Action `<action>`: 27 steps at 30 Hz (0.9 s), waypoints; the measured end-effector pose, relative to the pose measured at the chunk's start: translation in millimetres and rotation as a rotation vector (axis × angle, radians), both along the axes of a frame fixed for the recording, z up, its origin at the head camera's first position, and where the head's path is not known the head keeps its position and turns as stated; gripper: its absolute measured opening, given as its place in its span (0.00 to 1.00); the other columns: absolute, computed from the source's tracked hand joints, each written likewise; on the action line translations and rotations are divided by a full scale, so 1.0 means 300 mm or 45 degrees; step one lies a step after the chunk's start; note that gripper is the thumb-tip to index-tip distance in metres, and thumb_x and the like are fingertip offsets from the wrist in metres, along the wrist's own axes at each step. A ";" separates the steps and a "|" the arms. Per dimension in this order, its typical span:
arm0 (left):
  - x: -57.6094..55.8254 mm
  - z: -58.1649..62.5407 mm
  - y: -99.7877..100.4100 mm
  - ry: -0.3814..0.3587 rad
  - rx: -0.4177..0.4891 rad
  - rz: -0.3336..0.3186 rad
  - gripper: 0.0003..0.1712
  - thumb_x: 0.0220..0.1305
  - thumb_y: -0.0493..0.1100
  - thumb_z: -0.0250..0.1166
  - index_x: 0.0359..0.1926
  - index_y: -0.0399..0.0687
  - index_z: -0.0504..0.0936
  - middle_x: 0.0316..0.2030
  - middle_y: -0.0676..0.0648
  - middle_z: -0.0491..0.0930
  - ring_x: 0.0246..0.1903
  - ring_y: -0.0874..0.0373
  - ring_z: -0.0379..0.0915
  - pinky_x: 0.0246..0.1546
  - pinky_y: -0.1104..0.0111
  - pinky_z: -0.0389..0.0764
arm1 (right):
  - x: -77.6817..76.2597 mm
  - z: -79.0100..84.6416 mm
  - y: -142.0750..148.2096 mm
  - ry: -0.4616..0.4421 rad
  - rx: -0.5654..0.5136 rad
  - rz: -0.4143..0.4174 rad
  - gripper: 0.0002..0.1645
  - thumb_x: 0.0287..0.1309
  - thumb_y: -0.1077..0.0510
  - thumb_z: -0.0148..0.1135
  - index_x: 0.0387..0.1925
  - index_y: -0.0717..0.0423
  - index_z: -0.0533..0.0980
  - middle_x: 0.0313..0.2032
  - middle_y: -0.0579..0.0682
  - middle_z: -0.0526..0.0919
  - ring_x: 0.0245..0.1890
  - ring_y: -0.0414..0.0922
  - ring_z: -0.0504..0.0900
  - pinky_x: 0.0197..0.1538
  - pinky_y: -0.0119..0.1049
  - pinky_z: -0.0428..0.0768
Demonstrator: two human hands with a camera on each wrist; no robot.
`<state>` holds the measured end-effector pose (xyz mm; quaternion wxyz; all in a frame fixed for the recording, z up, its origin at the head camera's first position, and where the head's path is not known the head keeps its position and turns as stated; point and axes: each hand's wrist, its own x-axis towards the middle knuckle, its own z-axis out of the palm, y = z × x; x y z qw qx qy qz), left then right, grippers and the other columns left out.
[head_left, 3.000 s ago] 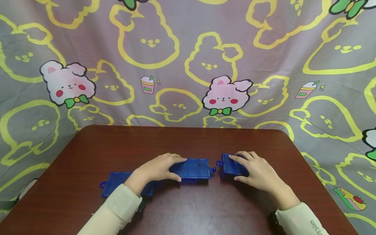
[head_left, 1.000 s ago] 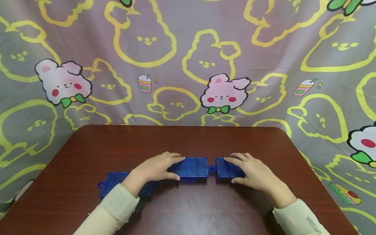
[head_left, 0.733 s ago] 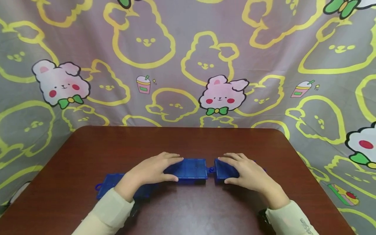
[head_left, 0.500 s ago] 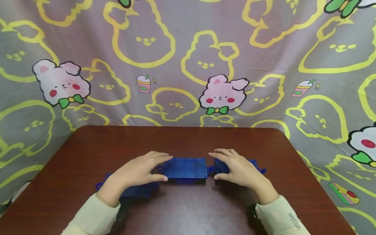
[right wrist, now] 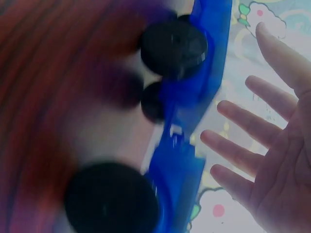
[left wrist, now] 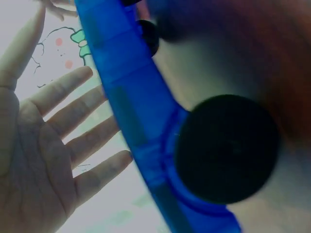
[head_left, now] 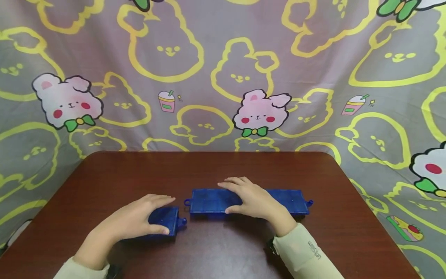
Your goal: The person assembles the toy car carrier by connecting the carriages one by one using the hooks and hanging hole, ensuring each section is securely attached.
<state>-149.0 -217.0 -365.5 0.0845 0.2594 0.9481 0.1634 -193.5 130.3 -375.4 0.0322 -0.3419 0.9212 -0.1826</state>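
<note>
Three blue toy wagons with hook-and-ring couplings stand on the table. The left wagon (head_left: 170, 217) is partly covered by my left hand (head_left: 127, 219); its thumb and fingers are spread over it, and the left wrist view shows them straight beside the wagon's blue body (left wrist: 141, 87). My right hand (head_left: 256, 203) spreads over the middle wagon (head_left: 209, 201) and the right wagon (head_left: 290, 201), hiding the joint between them. In the right wrist view its fingers are straight and apart from the coupled wagons (right wrist: 204, 77). Contact of the left fingertips is unclear.
Black wheels (left wrist: 228, 148) sit under the wagons. The brown table (head_left: 216, 170) has rounded far corners, with a patterned curtain (head_left: 205, 89) hanging behind it. A ring coupling (head_left: 187, 202) and a hook coupling (head_left: 182, 221) lie close but apart.
The right wagon came left and joined the middle wagon. Both hands then let go and moved left: the left hand to the left wagon, the right hand over the joined pair.
</note>
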 end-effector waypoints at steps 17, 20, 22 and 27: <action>0.004 -0.034 -0.014 -0.015 -0.087 -0.005 0.52 0.42 0.63 0.79 0.69 0.53 0.73 0.62 0.44 0.77 0.60 0.43 0.73 0.54 0.45 0.78 | -0.015 -0.038 -0.114 -0.074 0.015 0.117 0.42 0.57 0.42 0.70 0.72 0.40 0.66 0.73 0.52 0.64 0.73 0.52 0.62 0.64 0.51 0.75; -0.002 -0.031 -0.010 -0.042 -0.098 0.004 0.52 0.42 0.62 0.79 0.69 0.53 0.73 0.61 0.43 0.77 0.60 0.43 0.74 0.53 0.45 0.78 | -0.014 -0.046 -0.113 -0.086 0.049 0.095 0.42 0.57 0.42 0.70 0.72 0.39 0.66 0.74 0.51 0.62 0.73 0.52 0.62 0.66 0.53 0.74; -0.005 -0.031 -0.009 -0.051 -0.104 0.000 0.51 0.42 0.62 0.79 0.68 0.53 0.73 0.61 0.43 0.77 0.59 0.44 0.74 0.53 0.46 0.78 | -0.014 -0.052 -0.111 -0.095 0.070 0.079 0.42 0.57 0.42 0.70 0.72 0.38 0.66 0.75 0.52 0.61 0.74 0.53 0.62 0.67 0.54 0.72; -0.008 -0.030 -0.015 -0.028 -0.113 -0.026 0.50 0.42 0.62 0.79 0.67 0.52 0.74 0.57 0.45 0.79 0.56 0.47 0.76 0.51 0.49 0.79 | -0.014 -0.060 -0.108 -0.098 0.107 0.059 0.41 0.58 0.42 0.70 0.71 0.37 0.67 0.73 0.52 0.65 0.71 0.52 0.65 0.66 0.53 0.73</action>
